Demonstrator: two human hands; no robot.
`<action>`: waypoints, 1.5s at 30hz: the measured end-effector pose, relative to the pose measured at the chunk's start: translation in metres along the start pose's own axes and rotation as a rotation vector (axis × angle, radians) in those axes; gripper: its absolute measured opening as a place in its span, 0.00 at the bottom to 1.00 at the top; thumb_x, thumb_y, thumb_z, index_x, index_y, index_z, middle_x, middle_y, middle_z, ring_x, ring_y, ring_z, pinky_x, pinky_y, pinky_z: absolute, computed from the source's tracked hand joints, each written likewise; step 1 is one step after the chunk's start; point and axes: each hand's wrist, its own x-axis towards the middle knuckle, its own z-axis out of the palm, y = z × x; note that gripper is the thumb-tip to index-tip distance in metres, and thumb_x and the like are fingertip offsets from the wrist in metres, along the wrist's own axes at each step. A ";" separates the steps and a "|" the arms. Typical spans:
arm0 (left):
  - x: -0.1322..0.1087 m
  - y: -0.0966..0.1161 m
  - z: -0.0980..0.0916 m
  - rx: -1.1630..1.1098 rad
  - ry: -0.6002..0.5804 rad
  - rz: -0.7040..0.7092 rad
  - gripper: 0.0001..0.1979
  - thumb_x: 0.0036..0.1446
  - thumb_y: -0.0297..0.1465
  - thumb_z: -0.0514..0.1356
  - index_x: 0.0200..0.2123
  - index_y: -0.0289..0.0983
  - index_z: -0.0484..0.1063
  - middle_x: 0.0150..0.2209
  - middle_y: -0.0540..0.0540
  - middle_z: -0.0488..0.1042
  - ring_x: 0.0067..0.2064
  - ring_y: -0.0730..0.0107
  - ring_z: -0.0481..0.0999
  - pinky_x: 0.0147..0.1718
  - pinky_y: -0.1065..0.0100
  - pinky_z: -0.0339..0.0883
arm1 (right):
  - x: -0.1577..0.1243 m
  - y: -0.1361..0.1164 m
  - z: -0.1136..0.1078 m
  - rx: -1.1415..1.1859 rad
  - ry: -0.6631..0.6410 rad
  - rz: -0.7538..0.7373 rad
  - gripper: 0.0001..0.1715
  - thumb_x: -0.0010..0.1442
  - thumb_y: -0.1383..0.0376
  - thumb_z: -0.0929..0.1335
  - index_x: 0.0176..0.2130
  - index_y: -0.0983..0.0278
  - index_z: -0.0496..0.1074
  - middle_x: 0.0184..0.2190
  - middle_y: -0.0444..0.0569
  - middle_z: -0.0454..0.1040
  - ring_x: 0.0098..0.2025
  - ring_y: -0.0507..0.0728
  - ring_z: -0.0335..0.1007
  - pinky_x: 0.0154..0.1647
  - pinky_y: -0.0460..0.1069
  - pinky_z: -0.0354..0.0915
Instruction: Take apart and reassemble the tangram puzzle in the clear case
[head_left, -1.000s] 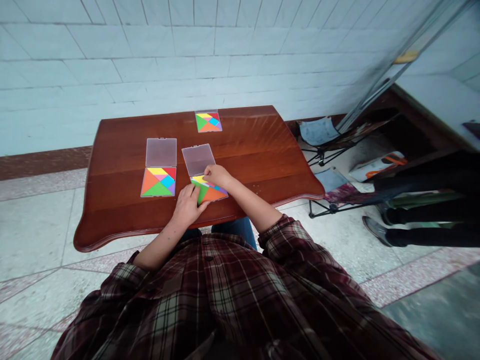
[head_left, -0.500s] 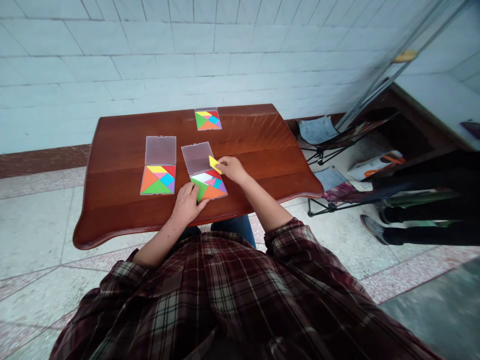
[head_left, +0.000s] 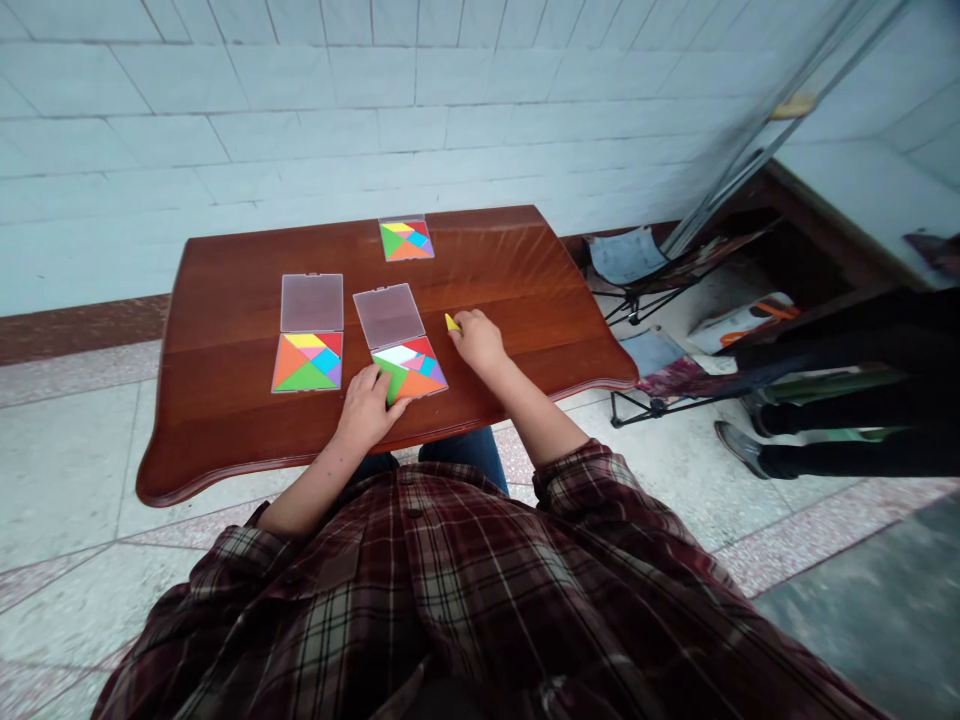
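My right hand [head_left: 480, 340] pinches a yellow tangram piece [head_left: 451, 323] just over the table, to the right of the nearer open case. My left hand [head_left: 368, 407] grips the lower left corner of that tangram case [head_left: 420, 380], thumb along its front edge and fingers over the green piece. A white gap [head_left: 397, 356] shows at the top of the puzzle, among red, pink, blue, purple, orange and green pieces. The case's clear lid [head_left: 388, 315] lies folded back, away from me. Part of the yellow piece is hidden by my fingers.
On the wooden table [head_left: 225, 430], a second open tangram case [head_left: 307, 362] lies to the left, its puzzle full. A third tangram set [head_left: 406, 240] sits near the back edge by the tiled wall [head_left: 300, 80]. Folding stools [head_left: 626, 257] and a person's legs [head_left: 840, 455] are at the right.
My right hand has moved right with the yellow piece, away from the case and its lid. My left hand stays on the case. The whole view has shifted slightly.
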 end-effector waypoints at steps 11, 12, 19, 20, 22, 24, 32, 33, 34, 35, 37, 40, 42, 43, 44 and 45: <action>0.001 0.001 -0.001 0.005 0.009 -0.004 0.26 0.58 0.44 0.56 0.51 0.30 0.70 0.56 0.31 0.66 0.59 0.47 0.65 0.60 0.51 0.58 | -0.003 -0.046 0.014 -0.112 -0.197 -0.225 0.16 0.65 0.64 0.63 0.49 0.66 0.72 0.49 0.57 0.71 0.49 0.61 0.70 0.47 0.51 0.65; 0.001 0.001 -0.001 0.005 0.012 -0.003 0.25 0.58 0.44 0.56 0.51 0.30 0.70 0.56 0.31 0.66 0.59 0.47 0.65 0.61 0.51 0.58 | -0.003 -0.047 0.015 -0.133 -0.205 -0.217 0.16 0.65 0.64 0.63 0.49 0.67 0.72 0.49 0.58 0.71 0.49 0.61 0.70 0.47 0.51 0.65; 0.001 -0.002 0.001 0.005 0.040 0.026 0.24 0.58 0.44 0.56 0.50 0.31 0.70 0.54 0.32 0.67 0.57 0.47 0.66 0.58 0.50 0.60 | 0.001 -0.055 0.021 -0.201 -0.192 -0.198 0.17 0.65 0.65 0.62 0.51 0.70 0.70 0.49 0.61 0.71 0.50 0.61 0.71 0.49 0.51 0.66; 0.001 -0.002 0.002 0.003 0.048 0.029 0.24 0.58 0.44 0.56 0.50 0.31 0.70 0.54 0.33 0.68 0.57 0.47 0.66 0.58 0.50 0.60 | 0.000 -0.056 0.022 -0.201 -0.190 -0.190 0.17 0.65 0.65 0.63 0.51 0.70 0.69 0.50 0.62 0.71 0.49 0.61 0.72 0.49 0.51 0.66; 0.001 -0.002 0.002 0.002 0.056 0.032 0.24 0.58 0.44 0.56 0.50 0.31 0.70 0.54 0.32 0.67 0.57 0.47 0.66 0.58 0.50 0.61 | -0.002 -0.058 0.023 -0.203 -0.180 -0.179 0.18 0.65 0.65 0.63 0.52 0.71 0.68 0.50 0.63 0.71 0.49 0.60 0.72 0.48 0.51 0.67; 0.001 -0.002 0.002 0.007 0.056 0.035 0.25 0.58 0.44 0.56 0.50 0.30 0.70 0.55 0.31 0.67 0.57 0.47 0.66 0.58 0.50 0.61 | -0.004 -0.060 0.024 -0.207 -0.174 -0.176 0.18 0.65 0.66 0.63 0.52 0.72 0.68 0.49 0.64 0.71 0.49 0.60 0.72 0.48 0.51 0.67; 0.001 -0.001 0.003 -0.004 0.042 0.026 0.25 0.58 0.44 0.56 0.50 0.30 0.71 0.54 0.31 0.67 0.57 0.46 0.66 0.58 0.48 0.60 | -0.009 -0.058 0.013 -0.137 -0.223 -0.157 0.17 0.65 0.65 0.62 0.50 0.71 0.69 0.47 0.60 0.75 0.49 0.60 0.73 0.46 0.50 0.66; 0.001 -0.001 0.003 -0.003 0.039 0.027 0.25 0.58 0.44 0.56 0.50 0.29 0.71 0.55 0.30 0.67 0.58 0.45 0.66 0.58 0.48 0.60 | -0.008 -0.055 0.011 -0.108 -0.235 -0.155 0.17 0.65 0.65 0.62 0.50 0.69 0.69 0.47 0.58 0.76 0.48 0.60 0.73 0.45 0.50 0.66; 0.001 -0.001 0.004 -0.001 0.039 0.029 0.25 0.58 0.44 0.56 0.50 0.29 0.70 0.55 0.30 0.67 0.58 0.45 0.65 0.58 0.48 0.60 | -0.008 -0.052 0.009 -0.077 -0.241 -0.154 0.17 0.65 0.64 0.62 0.50 0.68 0.70 0.46 0.56 0.76 0.48 0.60 0.72 0.45 0.50 0.66; 0.001 -0.002 0.004 0.002 0.039 0.030 0.25 0.58 0.44 0.56 0.50 0.29 0.70 0.55 0.30 0.67 0.58 0.45 0.65 0.58 0.49 0.61 | -0.007 -0.049 0.008 -0.049 -0.236 -0.157 0.17 0.65 0.64 0.62 0.51 0.67 0.69 0.46 0.55 0.76 0.48 0.59 0.72 0.44 0.50 0.65; 0.001 -0.002 0.005 0.011 0.041 0.031 0.25 0.59 0.44 0.56 0.50 0.29 0.70 0.55 0.30 0.67 0.58 0.46 0.66 0.58 0.49 0.61 | -0.005 -0.044 0.008 -0.024 -0.209 -0.166 0.17 0.65 0.65 0.62 0.52 0.65 0.69 0.48 0.54 0.74 0.48 0.58 0.71 0.45 0.50 0.65; 0.000 -0.002 0.005 0.016 0.042 0.030 0.25 0.59 0.43 0.56 0.50 0.29 0.70 0.55 0.30 0.67 0.58 0.46 0.66 0.58 0.50 0.60 | -0.003 -0.041 0.012 -0.071 -0.203 -0.186 0.17 0.65 0.66 0.61 0.51 0.65 0.70 0.50 0.56 0.71 0.48 0.60 0.71 0.45 0.51 0.65; 0.000 -0.002 0.005 0.011 0.042 0.028 0.25 0.59 0.43 0.56 0.50 0.29 0.70 0.55 0.30 0.67 0.58 0.46 0.66 0.58 0.50 0.60 | -0.004 -0.043 0.016 -0.120 -0.220 -0.186 0.17 0.65 0.67 0.60 0.50 0.66 0.71 0.50 0.58 0.70 0.48 0.61 0.70 0.46 0.52 0.65; 0.000 -0.002 0.004 0.008 0.042 0.027 0.25 0.59 0.43 0.56 0.50 0.29 0.70 0.55 0.30 0.67 0.58 0.46 0.66 0.58 0.50 0.60 | -0.005 -0.044 0.017 -0.138 -0.219 -0.179 0.17 0.65 0.67 0.60 0.50 0.66 0.71 0.51 0.59 0.69 0.49 0.61 0.69 0.47 0.53 0.65; 0.000 -0.001 0.004 0.005 0.041 0.026 0.25 0.59 0.43 0.56 0.50 0.30 0.70 0.55 0.30 0.67 0.58 0.46 0.65 0.58 0.50 0.60 | -0.005 -0.045 0.019 -0.146 -0.213 -0.167 0.17 0.65 0.67 0.60 0.50 0.67 0.71 0.51 0.60 0.69 0.50 0.62 0.69 0.48 0.53 0.65; 0.000 -0.001 0.003 0.004 0.039 0.027 0.24 0.59 0.43 0.56 0.50 0.30 0.70 0.55 0.30 0.67 0.58 0.46 0.65 0.58 0.49 0.61 | -0.006 -0.046 0.020 -0.144 -0.206 -0.149 0.18 0.65 0.67 0.60 0.51 0.68 0.71 0.51 0.60 0.68 0.51 0.62 0.68 0.48 0.53 0.65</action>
